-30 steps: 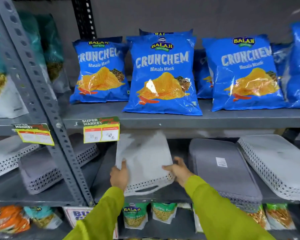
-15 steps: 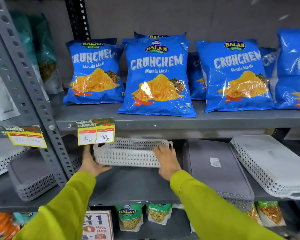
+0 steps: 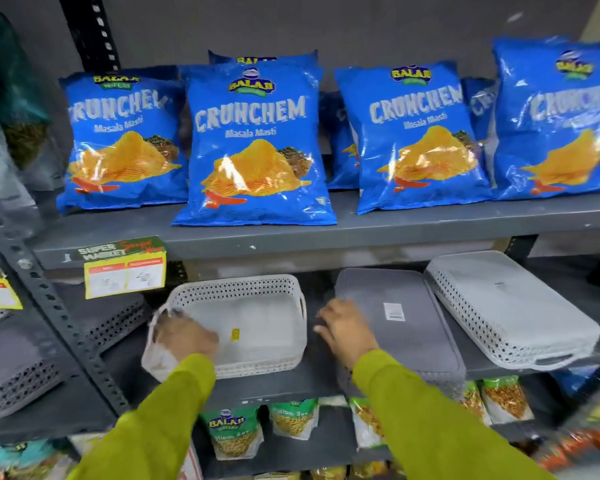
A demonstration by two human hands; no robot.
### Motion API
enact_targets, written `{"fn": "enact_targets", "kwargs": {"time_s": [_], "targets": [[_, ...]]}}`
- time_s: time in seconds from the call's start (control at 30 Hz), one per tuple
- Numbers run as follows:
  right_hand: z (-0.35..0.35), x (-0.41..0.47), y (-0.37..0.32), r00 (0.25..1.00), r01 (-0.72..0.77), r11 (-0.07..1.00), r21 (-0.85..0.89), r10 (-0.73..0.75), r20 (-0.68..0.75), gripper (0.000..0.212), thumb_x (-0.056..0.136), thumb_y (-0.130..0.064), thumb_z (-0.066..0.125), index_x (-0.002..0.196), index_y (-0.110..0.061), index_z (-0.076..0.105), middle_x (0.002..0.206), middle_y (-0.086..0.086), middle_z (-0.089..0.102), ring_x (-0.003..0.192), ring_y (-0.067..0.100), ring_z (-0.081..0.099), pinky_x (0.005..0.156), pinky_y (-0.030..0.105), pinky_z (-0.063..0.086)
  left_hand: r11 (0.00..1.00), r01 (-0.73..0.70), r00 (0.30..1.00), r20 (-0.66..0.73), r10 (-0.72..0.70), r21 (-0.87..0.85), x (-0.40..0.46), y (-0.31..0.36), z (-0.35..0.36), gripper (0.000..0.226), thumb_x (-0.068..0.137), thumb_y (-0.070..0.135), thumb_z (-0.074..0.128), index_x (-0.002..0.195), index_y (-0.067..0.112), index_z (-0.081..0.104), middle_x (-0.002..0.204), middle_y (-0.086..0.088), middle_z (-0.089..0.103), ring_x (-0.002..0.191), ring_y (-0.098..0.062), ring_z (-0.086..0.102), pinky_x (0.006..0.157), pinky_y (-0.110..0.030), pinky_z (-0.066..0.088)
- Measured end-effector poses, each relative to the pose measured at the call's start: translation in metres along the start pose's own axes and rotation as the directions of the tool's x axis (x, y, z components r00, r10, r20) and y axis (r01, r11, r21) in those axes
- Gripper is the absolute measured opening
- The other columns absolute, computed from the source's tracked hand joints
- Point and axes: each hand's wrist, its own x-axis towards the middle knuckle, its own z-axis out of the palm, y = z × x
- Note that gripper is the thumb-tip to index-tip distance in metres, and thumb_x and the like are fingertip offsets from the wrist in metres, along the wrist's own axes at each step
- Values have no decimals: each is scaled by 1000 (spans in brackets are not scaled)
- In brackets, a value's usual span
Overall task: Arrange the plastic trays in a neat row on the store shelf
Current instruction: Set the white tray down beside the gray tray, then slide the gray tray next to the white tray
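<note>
A white perforated plastic tray [image 3: 253, 327], seemingly a nested stack, lies open side up on the middle shelf [image 3: 291, 382]. My left hand [image 3: 184, 337] grips its left front corner near the handle; motion blurs it. My right hand [image 3: 343, 327] is off that tray, fingers spread, at the left edge of a grey tray [image 3: 406, 341] that lies upside down. Right of that, another white tray [image 3: 513, 310] lies upside down and tilted, its front overhanging the shelf edge. Grey perforated trays [image 3: 115, 317] sit at the left, behind the upright post.
Blue chip bags [image 3: 257, 143] fill the shelf above. A yellow price tag [image 3: 125, 271] hangs from that shelf's front edge. A slotted metal post [image 3: 49, 306] stands at the left. Green snack packets [image 3: 232, 431] sit on the shelf below.
The white tray went from upside down and tilted, through standing on edge, to lying open side up. My right hand let go of it and moved right to the grey tray.
</note>
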Motion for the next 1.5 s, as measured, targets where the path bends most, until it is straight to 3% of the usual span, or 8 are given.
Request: {"fn": "enact_targets", "kwargs": {"time_s": [0.23, 0.43, 0.7, 0.9, 1.1, 1.2, 1.33, 1.5], "targets": [[-29, -57, 158, 649, -760, 641, 109, 741, 171, 75, 84, -25, 62, 145, -3, 26, 151, 21, 32, 137, 37, 34, 112, 44, 33, 730, -580, 743, 133, 656, -360, -91, 154, 65, 61, 95, 10, 45, 150, 0, 20, 163, -16, 0, 152, -29, 2, 124, -34, 9], [-20, -85, 201, 329, -934, 149, 324, 713, 619, 95, 78, -61, 62, 142, 3, 34, 148, 21, 41, 133, 36, 43, 111, 39, 37, 833, -211, 753, 459, 472, -512, -137, 187, 106, 73, 94, 41, 51, 149, 0, 23, 158, -18, 25, 146, -33, 26, 120, -35, 24], [-63, -56, 209, 571, -580, -169, 797, 613, 546, 70, 70, -20, 82, 130, -20, 46, 137, 12, 53, 113, 30, 58, 96, 40, 50, 722, 211, 806, 535, 252, -659, -153, 201, 116, 79, 91, 58, 44, 148, 6, 27, 153, -13, 38, 140, -32, 39, 114, -38, 29], [-120, -8, 210, 751, -465, 290, 837, 630, 199, 83, 51, -9, 89, 125, -17, 52, 122, 5, 62, 115, 29, 57, 101, 39, 47, 490, 305, 856, 461, 235, -817, -88, 216, 111, 112, 66, 93, 24, 149, 17, 33, 152, 1, 38, 144, -23, 33, 122, -41, 21], [-105, -23, 186, 949, -300, 946, 126, 282, 141, 89, 55, -26, 83, 134, -33, 43, 140, 1, 50, 128, 27, 43, 105, 40, 28, 145, 441, 848, 464, 256, -886, -84, 207, 34, 76, 89, 68, 34, 135, 10, 51, 129, -11, 62, 127, -25, 55, 110, -47, 39], [-83, -50, 170, 957, -183, 983, 23, 172, 234, 73, 65, -8, 69, 132, -27, 45, 142, 5, 48, 127, 27, 41, 102, 42, 26, 398, 365, 818, 494, 296, -842, -88, 194, 48, 48, 75, 50, 66, 100, 9, 67, 79, -7, 78, 70, -14, 74, 72, -33, 60], [-47, -88, 168, 931, -232, 972, 25, 214, 295, 60, 75, 1, 59, 130, -22, 51, 143, 9, 47, 132, 31, 37, 105, 46, 25, 837, 47, 892, 400, 211, -545, -105, 176, 82, 61, 73, 9, 65, 130, -4, 46, 120, -27, 61, 114, -42, 59, 90, -40, 51], [-30, -105, 178, 924, -266, 941, 211, 186, 335, 26, 86, -11, 60, 110, -17, 67, 117, 11, 64, 114, 32, 55, 92, 35, 43, 919, -141, 957, 185, 221, -368, -122, 170, 92, 61, 76, -9, 60, 135, -4, 45, 127, -31, 56, 117, -47, 54, 98, -46, 46]]}}
